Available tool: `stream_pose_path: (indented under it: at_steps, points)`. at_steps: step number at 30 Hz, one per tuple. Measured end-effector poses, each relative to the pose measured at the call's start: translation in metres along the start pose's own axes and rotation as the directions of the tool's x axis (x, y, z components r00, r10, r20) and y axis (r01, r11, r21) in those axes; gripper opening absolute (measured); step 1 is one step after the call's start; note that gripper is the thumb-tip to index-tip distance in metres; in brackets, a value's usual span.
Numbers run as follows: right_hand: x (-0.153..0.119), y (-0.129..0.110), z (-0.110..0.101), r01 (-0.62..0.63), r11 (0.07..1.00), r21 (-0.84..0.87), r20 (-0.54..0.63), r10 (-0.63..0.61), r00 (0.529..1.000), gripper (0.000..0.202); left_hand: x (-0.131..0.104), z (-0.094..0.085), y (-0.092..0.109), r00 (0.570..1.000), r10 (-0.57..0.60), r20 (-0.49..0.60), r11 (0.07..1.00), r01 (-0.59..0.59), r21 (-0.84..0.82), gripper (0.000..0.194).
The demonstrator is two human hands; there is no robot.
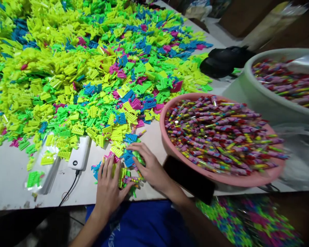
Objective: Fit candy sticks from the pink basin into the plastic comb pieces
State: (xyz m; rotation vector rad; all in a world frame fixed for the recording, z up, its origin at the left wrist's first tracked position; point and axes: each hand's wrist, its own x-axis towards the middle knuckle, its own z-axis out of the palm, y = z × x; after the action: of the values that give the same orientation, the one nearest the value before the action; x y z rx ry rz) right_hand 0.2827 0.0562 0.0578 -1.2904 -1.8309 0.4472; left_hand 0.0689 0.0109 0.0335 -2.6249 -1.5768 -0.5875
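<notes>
My left hand (110, 181) lies over a small group of plastic pieces near the table's front edge, its fingers spread; a blue piece (95, 171) sticks out at its left. Beside its thumb are thin wrapped candy tubes (132, 179). To the right, my right hand (150, 168) has its thumb and fingers round a green piece (138, 157), next to a blue piece (128, 158). A large pile of yellow, green, blue and pink pieces (67, 75) spreads behind both hands.
A pink basin (167, 140) full of wrapped tubes stands at the right, a dark phone (187, 178) against its front. Behind it is a pale green tub (237, 85) with more tubes. A white power bank (78, 154) with a cable and clear plastic bags (47, 171) lie at the left.
</notes>
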Motion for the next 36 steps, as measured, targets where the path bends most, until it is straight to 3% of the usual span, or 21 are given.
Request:
stream_pose_path:
  at_steps: [2,5,8,12,18,22,24,27,30,33,36]
  points:
    - [0.002,-0.002,0.001,0.035,0.999,-0.002,0.101,-0.035,0.994,0.037,0.0,0.002,0.001,0.999,-0.037,-0.022,0.999,0.037,-0.001,0.076]
    - [0.012,0.006,0.002,0.034,0.998,-0.061,0.164,-0.024,0.986,0.031,0.0,0.006,0.002,0.994,-0.083,-0.069,0.996,0.084,0.01,0.078]
    - [0.028,0.026,0.003,0.005,0.987,-0.161,0.165,0.022,0.986,0.04,0.003,0.009,0.003,0.991,-0.073,-0.113,0.997,0.077,0.03,0.081]
    - [0.04,0.047,0.007,0.0,0.958,-0.286,0.203,0.061,0.977,0.051,0.009,0.012,0.002,0.997,-0.044,-0.068,0.997,0.048,0.056,0.074]
    - [0.016,0.049,0.0,-0.081,0.891,-0.447,0.137,0.157,0.978,0.052,0.011,0.017,0.001,0.997,-0.053,-0.062,0.997,0.056,0.05,0.069]
    - [0.0,0.031,-0.006,-0.055,0.908,-0.415,0.115,0.113,0.987,0.051,0.012,0.016,0.0,0.995,-0.06,-0.08,0.998,0.062,0.028,0.066]
    - [-0.004,0.019,-0.02,-0.032,0.926,-0.375,0.083,0.068,0.994,0.053,0.013,0.011,-0.003,0.994,-0.056,-0.089,0.998,0.057,0.012,0.06]
    - [-0.004,0.012,-0.059,-0.045,0.937,-0.346,-0.02,0.04,0.999,0.046,0.015,-0.003,-0.011,0.992,-0.04,-0.115,0.999,0.038,-0.026,0.05]
    - [-0.003,0.028,-0.106,-0.202,0.894,-0.4,-0.173,0.142,0.975,0.036,0.012,-0.019,-0.024,0.985,-0.013,-0.171,0.995,-0.004,-0.096,0.046]
    - [-0.006,0.054,-0.135,-0.276,0.862,-0.425,-0.119,0.249,0.961,0.03,0.002,-0.024,-0.037,0.966,0.026,-0.258,0.983,-0.072,-0.171,0.048]
    - [-0.012,0.068,-0.141,-0.302,0.856,-0.42,-0.039,0.315,0.948,0.028,-0.014,-0.02,-0.045,0.94,0.048,-0.337,0.973,-0.12,-0.196,0.05]
